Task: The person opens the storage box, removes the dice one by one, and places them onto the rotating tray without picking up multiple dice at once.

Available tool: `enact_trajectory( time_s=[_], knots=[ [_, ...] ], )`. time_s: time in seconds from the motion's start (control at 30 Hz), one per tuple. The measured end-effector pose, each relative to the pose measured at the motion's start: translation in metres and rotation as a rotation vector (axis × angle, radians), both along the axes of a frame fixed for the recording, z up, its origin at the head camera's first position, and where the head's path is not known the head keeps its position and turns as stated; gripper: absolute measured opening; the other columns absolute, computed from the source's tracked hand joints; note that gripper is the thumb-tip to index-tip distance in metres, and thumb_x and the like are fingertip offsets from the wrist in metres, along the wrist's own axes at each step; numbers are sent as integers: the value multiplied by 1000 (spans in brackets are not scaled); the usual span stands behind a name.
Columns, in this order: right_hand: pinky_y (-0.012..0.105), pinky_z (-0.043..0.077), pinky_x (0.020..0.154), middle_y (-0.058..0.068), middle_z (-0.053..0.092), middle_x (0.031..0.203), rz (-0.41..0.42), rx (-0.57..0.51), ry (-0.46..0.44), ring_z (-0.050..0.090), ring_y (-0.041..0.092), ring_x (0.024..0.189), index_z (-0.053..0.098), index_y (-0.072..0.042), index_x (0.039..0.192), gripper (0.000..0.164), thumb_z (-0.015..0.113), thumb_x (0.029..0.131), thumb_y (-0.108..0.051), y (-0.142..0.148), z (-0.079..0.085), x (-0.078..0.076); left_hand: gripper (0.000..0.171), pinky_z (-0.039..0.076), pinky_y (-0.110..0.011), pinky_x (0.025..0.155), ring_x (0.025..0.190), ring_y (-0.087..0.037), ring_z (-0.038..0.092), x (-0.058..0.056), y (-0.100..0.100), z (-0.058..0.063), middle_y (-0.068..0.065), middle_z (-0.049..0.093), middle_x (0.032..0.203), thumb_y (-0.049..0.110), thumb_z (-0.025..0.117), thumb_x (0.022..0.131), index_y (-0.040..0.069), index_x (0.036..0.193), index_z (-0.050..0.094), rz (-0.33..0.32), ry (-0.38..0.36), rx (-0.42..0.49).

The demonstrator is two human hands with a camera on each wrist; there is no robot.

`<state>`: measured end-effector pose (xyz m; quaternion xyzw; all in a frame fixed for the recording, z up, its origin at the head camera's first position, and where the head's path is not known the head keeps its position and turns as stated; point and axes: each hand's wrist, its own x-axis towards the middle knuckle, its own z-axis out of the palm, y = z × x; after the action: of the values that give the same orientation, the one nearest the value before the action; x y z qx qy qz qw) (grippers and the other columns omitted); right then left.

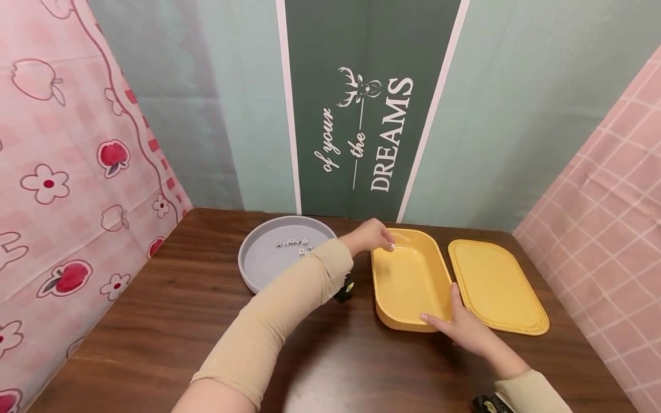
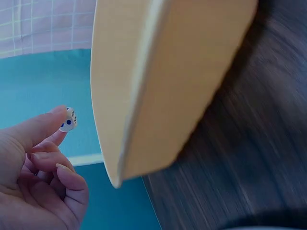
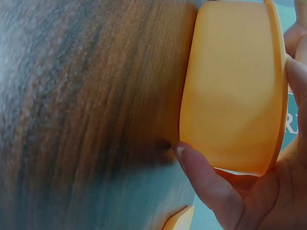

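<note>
My left hand point(image 1: 370, 236) is above the far left part of a yellow box point(image 1: 413, 287). Between thumb and forefinger it pinches a white die point(image 2: 70, 120) with blue and dark dots, while its other fingers are curled. My right hand point(image 1: 469, 330) holds the box at its near right corner, thumb by the near rim and fingers along the right side. Left of the box lies a round grey tray point(image 1: 260, 261), partly hidden by the left sleeve. Several small white dice point(image 1: 292, 242) sit in it.
A yellow lid point(image 1: 498, 287) lies flat on the brown wooden table point(image 1: 170, 315), right of the box. Patterned cloth hangs at the left, back and right. Dark straps point(image 1: 488, 404) show at the wrists.
</note>
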<state>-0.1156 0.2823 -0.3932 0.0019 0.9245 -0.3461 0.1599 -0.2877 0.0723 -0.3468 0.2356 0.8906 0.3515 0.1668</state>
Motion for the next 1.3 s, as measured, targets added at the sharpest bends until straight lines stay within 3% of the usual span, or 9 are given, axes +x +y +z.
enact_trajectory(
  time_s=[0.13,0.3,0.67,0.8,1.03,1.2,1.3],
  knots=[
    [32,48,58,51,19,130,6,14,0,59,22,63,-28,7,136,115,61,87,-48,0,0,2,16,46,-22,71,82,-12,57,0,-16,1,-2,69,93,12,72,82,5,97,73,27,-1,-4],
    [33,47,55,50,32,122,-1,16,4,56,22,57,-28,6,136,115,60,87,-48,-2,-1,2,17,46,-25,77,88,-13,57,-1,-32,3,-2,69,96,12,71,83,5,98,73,62,-1,-2],
    [32,48,56,52,19,129,13,14,-9,58,21,62,-31,6,134,115,58,88,-49,-1,-2,1,19,47,-26,75,88,-14,57,-6,-75,3,-5,69,98,15,70,84,5,100,73,74,6,-35],
    [32,47,57,51,31,122,15,27,-8,58,21,61,-31,7,134,115,58,88,-49,0,-2,1,19,46,-24,72,86,-13,57,-8,-96,2,-6,69,97,13,69,84,4,100,72,84,18,-37],
    [33,48,55,53,33,118,14,26,-21,57,21,58,-31,6,134,114,57,88,-49,0,-3,2,16,45,-34,87,99,-18,58,-14,-126,1,-5,68,100,12,69,84,5,98,73,146,-77,-15],
    [33,48,55,54,29,121,20,21,-16,57,22,58,-32,5,134,113,57,89,-49,0,-2,1,13,47,-31,76,87,-16,58,-21,-152,-10,-5,68,95,12,71,81,6,93,73,166,-92,1],
    [33,46,55,47,45,107,22,27,-19,56,22,56,-32,5,134,113,57,88,-49,0,-1,1,19,46,-30,78,89,-16,57,-15,-163,-12,-7,68,101,10,69,83,2,99,72,218,-89,-14]
  ],
)
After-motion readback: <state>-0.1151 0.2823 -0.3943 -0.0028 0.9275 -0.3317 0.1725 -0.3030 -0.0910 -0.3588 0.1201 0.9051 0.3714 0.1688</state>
